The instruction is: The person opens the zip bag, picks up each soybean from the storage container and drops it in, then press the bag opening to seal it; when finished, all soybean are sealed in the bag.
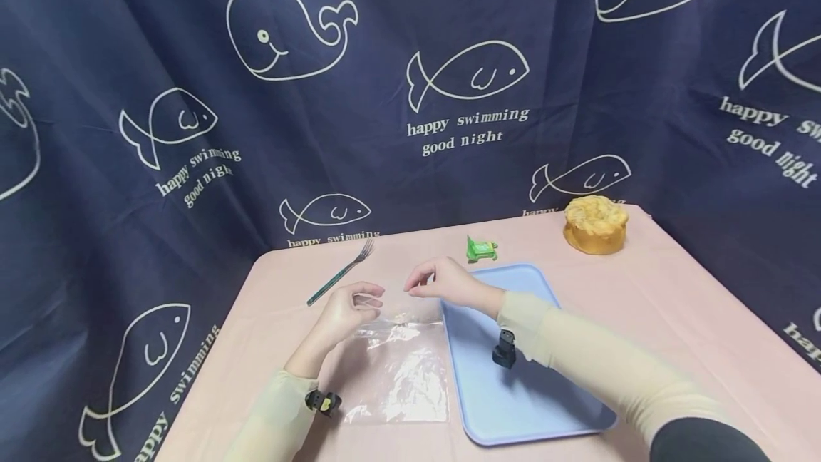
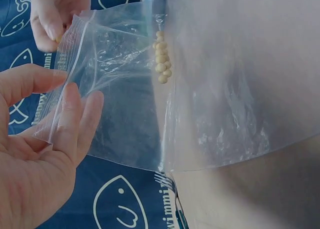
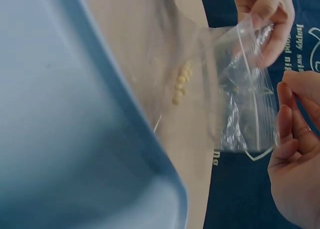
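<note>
A clear zip bag (image 1: 398,376) lies toward the front of the table, its zip end lifted. My left hand (image 1: 343,316) holds that end, thumb on one side of the film and fingers on the other. Close by the bag's mouth, my right hand (image 1: 449,282) has its thumb and fingertips together, with a tiny yellowish soybean (image 2: 59,39) showing between them. A small cluster of pale soybeans (image 2: 162,59) shows through the film; the right wrist view has these beans (image 3: 182,83) beyond the bag's zip strip too.
A blue tray (image 1: 513,398) lies under my right forearm, right of the bag. Behind it sits a green packet (image 1: 481,249). A round golden bread (image 1: 595,225) stands at the back right, and a fork (image 1: 340,273) lies left of my hands. A dark curtain (image 1: 385,162) hangs behind the table.
</note>
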Available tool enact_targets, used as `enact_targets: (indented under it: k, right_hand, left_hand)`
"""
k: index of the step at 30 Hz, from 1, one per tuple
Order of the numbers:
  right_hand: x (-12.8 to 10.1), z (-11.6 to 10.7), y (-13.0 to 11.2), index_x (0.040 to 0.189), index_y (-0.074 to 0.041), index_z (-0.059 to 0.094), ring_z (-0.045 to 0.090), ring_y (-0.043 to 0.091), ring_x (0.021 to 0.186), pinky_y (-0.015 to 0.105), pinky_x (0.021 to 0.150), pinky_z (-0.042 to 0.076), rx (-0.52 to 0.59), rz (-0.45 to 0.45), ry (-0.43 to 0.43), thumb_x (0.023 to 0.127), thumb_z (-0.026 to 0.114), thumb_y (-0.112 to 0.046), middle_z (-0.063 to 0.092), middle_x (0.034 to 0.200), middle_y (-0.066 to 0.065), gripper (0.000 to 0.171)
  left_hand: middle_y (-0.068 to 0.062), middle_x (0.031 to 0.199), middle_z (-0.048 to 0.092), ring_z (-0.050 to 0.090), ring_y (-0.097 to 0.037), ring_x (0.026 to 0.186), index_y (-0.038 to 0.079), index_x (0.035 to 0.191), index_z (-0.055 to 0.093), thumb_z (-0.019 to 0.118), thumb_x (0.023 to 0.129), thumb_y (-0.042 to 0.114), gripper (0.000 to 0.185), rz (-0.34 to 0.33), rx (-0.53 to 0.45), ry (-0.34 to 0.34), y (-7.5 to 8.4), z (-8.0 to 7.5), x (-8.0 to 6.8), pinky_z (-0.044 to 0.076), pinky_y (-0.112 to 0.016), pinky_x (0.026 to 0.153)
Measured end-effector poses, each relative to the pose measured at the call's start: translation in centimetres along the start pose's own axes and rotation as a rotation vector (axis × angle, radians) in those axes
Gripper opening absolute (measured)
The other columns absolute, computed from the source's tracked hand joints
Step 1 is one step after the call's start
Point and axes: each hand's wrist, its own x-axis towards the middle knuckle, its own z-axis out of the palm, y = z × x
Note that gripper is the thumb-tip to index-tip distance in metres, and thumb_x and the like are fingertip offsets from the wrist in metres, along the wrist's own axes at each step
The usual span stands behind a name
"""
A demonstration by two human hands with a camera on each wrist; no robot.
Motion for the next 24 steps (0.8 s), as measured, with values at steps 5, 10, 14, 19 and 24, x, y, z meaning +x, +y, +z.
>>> enact_targets:
  k: [5,10,14,19,24]
  right_hand:
    - [1.1,1.2,0.3,0.09,-0.009,0.08,0.06,0.005,0.07,0.023,0.066,0.051,-0.052,0.001,-0.007,0.086,0.078,-0.006,0.075,0.085,-0.004,0.005]
    - [1.3,1.6,0.2,0.09,-0.009,0.08,0.053,0.006,0.061,0.022,0.057,0.047,-0.083,0.017,-0.007,0.085,0.079,-0.004,0.074,0.083,-0.007,0.007]
    - [1.0,1.3,0.1,0.092,-0.008,0.08,0.059,0.007,0.067,0.022,0.063,0.05,-0.075,0.027,-0.011,0.085,0.079,-0.004,0.075,0.088,-0.004,0.008]
    - [-0.2,-0.5,-0.1,0.098,-0.004,0.078,0.068,0.014,0.084,0.033,0.078,0.057,-0.013,0.008,-0.013,0.088,0.076,-0.005,0.076,0.096,0.002,0.01]
    - [-2.6,-3.2,0.7,0.104,0.001,0.076,0.07,0.019,0.094,0.041,0.087,0.058,0.053,0.04,-0.051,0.091,0.074,-0.007,0.076,0.1,0.006,0.015]
  left_hand:
    - [-0.025,0.117,0.069,0.072,-0.034,0.098,-0.005,0.119,0.068,0.071,0.079,-0.006,0.04,0.021,-0.006,-0.006,0.0,0.1,0.2,0.061,-0.037,0.082]
    - [-0.025,0.118,0.068,0.072,-0.031,0.098,-0.004,0.119,0.068,0.07,0.08,-0.007,0.04,0.01,0.009,-0.009,-0.2,0.1,0.3,0.061,-0.035,0.082]
    - [-0.026,0.118,0.068,0.072,-0.031,0.098,-0.004,0.119,0.068,0.069,0.08,-0.007,0.04,0.009,0.004,-0.015,-0.4,0.2,0.2,0.061,-0.035,0.083]
    - [-0.024,0.116,0.069,0.072,-0.032,0.099,-0.005,0.119,0.068,0.07,0.079,-0.007,0.04,0.004,-0.005,-0.006,-0.5,0.2,0.2,0.061,-0.038,0.084]
    - [-0.022,0.114,0.07,0.071,-0.035,0.099,-0.009,0.119,0.067,0.068,0.079,-0.01,0.04,-0.011,-0.002,0.007,0.8,0.3,-0.4,0.06,-0.041,0.084]
